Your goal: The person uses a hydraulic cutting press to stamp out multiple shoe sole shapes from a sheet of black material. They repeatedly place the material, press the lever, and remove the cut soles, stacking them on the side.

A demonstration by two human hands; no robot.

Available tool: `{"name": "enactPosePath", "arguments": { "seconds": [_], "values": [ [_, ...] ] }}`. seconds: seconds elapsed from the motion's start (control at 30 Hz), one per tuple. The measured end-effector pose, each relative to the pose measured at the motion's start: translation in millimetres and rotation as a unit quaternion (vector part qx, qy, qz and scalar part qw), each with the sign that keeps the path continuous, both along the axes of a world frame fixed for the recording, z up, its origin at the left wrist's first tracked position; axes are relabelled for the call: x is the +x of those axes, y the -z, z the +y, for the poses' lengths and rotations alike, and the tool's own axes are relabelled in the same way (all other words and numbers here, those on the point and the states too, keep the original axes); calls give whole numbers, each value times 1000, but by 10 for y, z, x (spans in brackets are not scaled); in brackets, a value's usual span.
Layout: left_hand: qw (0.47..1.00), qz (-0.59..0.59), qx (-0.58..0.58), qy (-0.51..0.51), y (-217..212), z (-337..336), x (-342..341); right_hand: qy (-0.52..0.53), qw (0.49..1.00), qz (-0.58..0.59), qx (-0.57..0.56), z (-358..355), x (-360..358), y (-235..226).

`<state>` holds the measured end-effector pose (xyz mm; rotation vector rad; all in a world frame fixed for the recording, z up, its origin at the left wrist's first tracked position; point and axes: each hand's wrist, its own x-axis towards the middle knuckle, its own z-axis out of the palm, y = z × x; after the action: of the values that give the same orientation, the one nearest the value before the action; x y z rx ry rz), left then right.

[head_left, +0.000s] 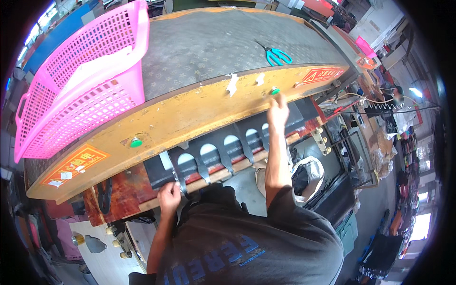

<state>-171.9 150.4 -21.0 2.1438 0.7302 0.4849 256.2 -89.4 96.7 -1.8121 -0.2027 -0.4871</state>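
My right hand (278, 113) is raised to the yellow front beam (190, 114) of a press-like machine. Its fingers are mostly curled, with nothing visible in them, and its tip is at a green push button (275, 90). Below the beam lies a black sheet (159, 172) with a row of arch-shaped cutouts and strips hanging toward me. My left hand (169, 195) is closed at the sheet's near left corner, by the end of a shiny narrow strip (174, 172). What its fingers pinch is hidden.
A second green button (136, 142) is on the beam's left. On the machine's patterned top stand a pink plastic basket (118, 85) holding white material and teal-handled scissors (277, 56). A reddish worn board (128, 190) lies under the sheet. A white sack (316, 173) is at the right.
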Motion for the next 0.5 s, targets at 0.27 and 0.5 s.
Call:
{"name": "enactPosePath", "arguments": {
  "seconds": [0.27, 0.5],
  "values": [
    [998, -14, 48, -43, -86, 340, 416, -260, 928, -7, -267, 150, -1087, 809],
    [997, -12, 32, -68, -50, 284, 397, -314, 890, -7, -330, 245, -1518, 1042]
  ]
}}
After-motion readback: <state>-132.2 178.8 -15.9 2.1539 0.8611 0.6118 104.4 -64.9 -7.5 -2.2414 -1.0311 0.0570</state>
